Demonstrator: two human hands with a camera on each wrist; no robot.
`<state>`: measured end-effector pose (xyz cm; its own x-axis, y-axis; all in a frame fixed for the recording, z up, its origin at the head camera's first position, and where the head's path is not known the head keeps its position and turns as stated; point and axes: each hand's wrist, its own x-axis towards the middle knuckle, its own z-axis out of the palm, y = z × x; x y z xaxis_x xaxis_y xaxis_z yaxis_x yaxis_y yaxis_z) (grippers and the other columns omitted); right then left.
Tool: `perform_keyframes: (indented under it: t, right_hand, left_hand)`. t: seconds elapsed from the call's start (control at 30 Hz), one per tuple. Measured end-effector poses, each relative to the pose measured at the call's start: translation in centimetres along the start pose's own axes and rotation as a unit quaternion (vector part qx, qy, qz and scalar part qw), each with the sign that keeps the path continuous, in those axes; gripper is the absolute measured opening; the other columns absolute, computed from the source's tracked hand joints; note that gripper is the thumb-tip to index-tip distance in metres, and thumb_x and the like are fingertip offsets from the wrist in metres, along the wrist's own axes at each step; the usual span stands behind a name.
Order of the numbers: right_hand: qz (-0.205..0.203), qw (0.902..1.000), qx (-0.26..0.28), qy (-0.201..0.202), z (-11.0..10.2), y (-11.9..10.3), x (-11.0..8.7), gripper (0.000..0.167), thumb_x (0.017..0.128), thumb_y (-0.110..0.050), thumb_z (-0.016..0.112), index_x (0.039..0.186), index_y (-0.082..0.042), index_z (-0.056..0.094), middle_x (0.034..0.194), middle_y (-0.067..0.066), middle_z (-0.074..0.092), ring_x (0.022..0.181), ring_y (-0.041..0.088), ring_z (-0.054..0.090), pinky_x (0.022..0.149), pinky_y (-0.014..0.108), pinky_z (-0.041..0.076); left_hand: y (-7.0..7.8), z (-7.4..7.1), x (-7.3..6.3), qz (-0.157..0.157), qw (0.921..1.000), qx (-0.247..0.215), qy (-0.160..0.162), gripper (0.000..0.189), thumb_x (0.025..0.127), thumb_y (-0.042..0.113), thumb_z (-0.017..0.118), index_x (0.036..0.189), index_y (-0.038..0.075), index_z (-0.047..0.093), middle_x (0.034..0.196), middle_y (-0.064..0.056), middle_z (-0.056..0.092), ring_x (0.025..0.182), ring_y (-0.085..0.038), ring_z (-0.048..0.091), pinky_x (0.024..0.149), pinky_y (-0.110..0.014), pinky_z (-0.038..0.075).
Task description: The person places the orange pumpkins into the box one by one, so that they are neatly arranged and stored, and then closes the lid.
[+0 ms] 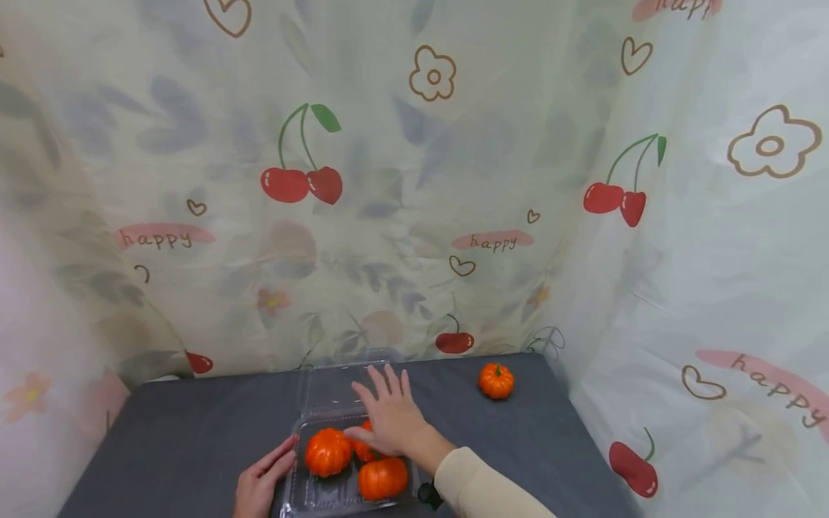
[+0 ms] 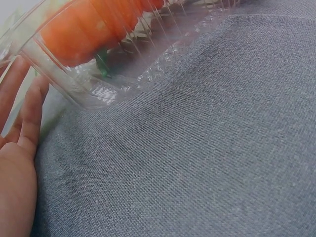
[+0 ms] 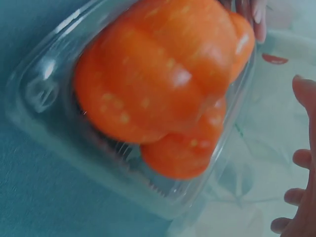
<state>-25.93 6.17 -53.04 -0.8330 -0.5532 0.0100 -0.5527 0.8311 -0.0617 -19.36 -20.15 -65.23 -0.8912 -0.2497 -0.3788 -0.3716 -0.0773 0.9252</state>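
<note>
A clear plastic container (image 1: 333,495) with its hinged lid (image 1: 329,388) raised stands near the table's front. Inside lie small orange pumpkins: one at the left (image 1: 328,453), one at the front right (image 1: 383,479), and one behind, partly hidden by my right hand (image 1: 391,423). That hand hovers over the container's back right, fingers spread, holding nothing. My left hand (image 1: 257,482) rests its fairly straight fingers against the container's left side. In the left wrist view, those fingers (image 2: 33,106) touch the clear wall.
Another small orange pumpkin (image 1: 496,381) sits on the dark grey tablecloth (image 1: 201,439) at the back right. A printed curtain (image 1: 376,180) encloses the table at the back and sides. A small black object (image 1: 429,495) shows under the right sleeve (image 1: 482,482).
</note>
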Motion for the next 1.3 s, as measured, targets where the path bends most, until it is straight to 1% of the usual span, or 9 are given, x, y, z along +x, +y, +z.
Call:
perform_keyframes:
  t: [0.13, 0.37, 0.43, 0.57, 0.8, 1.0, 1.13, 1.23, 1.3]
  right_hand:
    - [0.013, 0.9999, -0.006, 0.003, 0.3, 1.1, -0.2, 0.081, 0.095, -0.078, 0.036, 0.161, -0.032, 0.028, 0.172, 0.008, 0.015, 0.157, 0.041, 0.018, 0.124, 0.068, 0.018]
    - [0.033, 0.9993, -0.001, 0.014, 1.1, 2.8, -0.7, 0.079, 0.097, -0.073, 0.043, 0.16, -0.028, 0.03, 0.171, 0.011, 0.017, 0.156, 0.044, 0.018, 0.123, 0.071, 0.015]
    - [0.041, 0.999, -0.002, 0.015, 1.3, 3.3, -0.9, 0.078, 0.097, -0.072, 0.045, 0.16, -0.029, 0.03, 0.171, 0.011, 0.017, 0.157, 0.045, 0.018, 0.123, 0.071, 0.014]
    - [0.058, 0.9982, -0.002, 0.017, 1.6, 4.3, -1.3, 0.078, 0.097, -0.072, 0.044, 0.16, -0.029, 0.031, 0.171, 0.01, 0.018, 0.157, 0.045, 0.017, 0.123, 0.071, 0.013]
    - [0.082, 0.9965, 0.009, 0.016, 2.6, 6.2, -2.3, 0.077, 0.097, -0.072, 0.043, 0.159, -0.028, 0.033, 0.171, 0.012, 0.021, 0.157, 0.045, 0.016, 0.123, 0.071, 0.01]
    - [0.094, 0.9954, 0.001, 0.023, 3.2, 7.8, -3.3, 0.077, 0.097, -0.073, 0.042, 0.158, -0.026, 0.036, 0.169, 0.014, 0.025, 0.156, 0.047, 0.019, 0.123, 0.072, 0.011]
    - [0.107, 0.994, -0.008, 0.021, 3.6, 9.0, -3.9, 0.079, 0.096, -0.074, 0.042, 0.158, -0.025, 0.038, 0.168, 0.014, 0.027, 0.155, 0.047, 0.02, 0.123, 0.072, 0.012]
    - [0.12, 0.9923, -0.015, 0.025, 4.1, 10.1, -4.4, 0.08, 0.096, -0.074, 0.043, 0.157, -0.024, 0.038, 0.168, 0.015, 0.029, 0.155, 0.048, 0.021, 0.123, 0.072, 0.012]
    - [0.13, 0.9908, -0.021, 0.032, 4.3, 10.8, -4.7, 0.08, 0.095, -0.072, 0.047, 0.157, -0.023, 0.04, 0.167, 0.016, 0.03, 0.154, 0.048, 0.023, 0.122, 0.072, 0.013]
  left_hand:
    - [0.1, 0.0, 0.0, -0.003, 1.0, -0.002, 0.001, 0.065, 0.082, 0.043, 0.084, 0.138, 0.016, 0.065, 0.115, 0.022, 0.074, 0.093, 0.006, 0.071, 0.079, -0.015, 0.057]
    - [0.1, 0.1, 0.0, -0.012, 0.9999, 0.0, 0.002, 0.06, 0.086, 0.039, 0.081, 0.138, 0.016, 0.064, 0.119, 0.018, 0.073, 0.093, 0.007, 0.071, 0.078, -0.015, 0.057]
    - [0.1, 0.1, 0.1, -0.015, 0.9999, 0.001, 0.003, 0.058, 0.086, 0.039, 0.08, 0.138, 0.017, 0.064, 0.119, 0.019, 0.073, 0.093, 0.008, 0.07, 0.078, -0.014, 0.056]
    - [0.2, 0.1, 0.0, -0.011, 0.9999, 0.004, 0.003, 0.059, 0.087, 0.038, 0.08, 0.139, 0.016, 0.064, 0.12, 0.018, 0.073, 0.093, 0.008, 0.07, 0.078, -0.014, 0.056]
    - [0.3, 0.1, -0.1, -0.027, 0.9996, 0.005, 0.001, 0.059, 0.087, 0.038, 0.079, 0.14, 0.017, 0.063, 0.123, 0.016, 0.072, 0.091, 0.01, 0.07, 0.076, -0.013, 0.056]
    - [0.2, 0.0, 0.0, -0.029, 0.9996, 0.002, -0.001, 0.059, 0.087, 0.037, 0.079, 0.14, 0.016, 0.063, 0.123, 0.016, 0.072, 0.092, 0.008, 0.07, 0.077, -0.015, 0.057]
    - [0.1, -0.1, 0.0, -0.028, 0.9996, -0.002, -0.002, 0.058, 0.088, 0.036, 0.079, 0.14, 0.016, 0.063, 0.12, 0.018, 0.073, 0.093, 0.007, 0.071, 0.078, -0.016, 0.058]
    - [0.0, 0.0, 0.1, -0.024, 0.9997, 0.0, -0.006, 0.058, 0.088, 0.037, 0.078, 0.14, 0.017, 0.063, 0.12, 0.019, 0.073, 0.093, 0.01, 0.069, 0.079, -0.015, 0.058]
    - [0.0, 0.0, 0.2, -0.022, 0.9997, 0.001, -0.009, 0.06, 0.087, 0.039, 0.079, 0.14, 0.017, 0.063, 0.122, 0.018, 0.072, 0.093, 0.012, 0.068, 0.08, -0.015, 0.057]
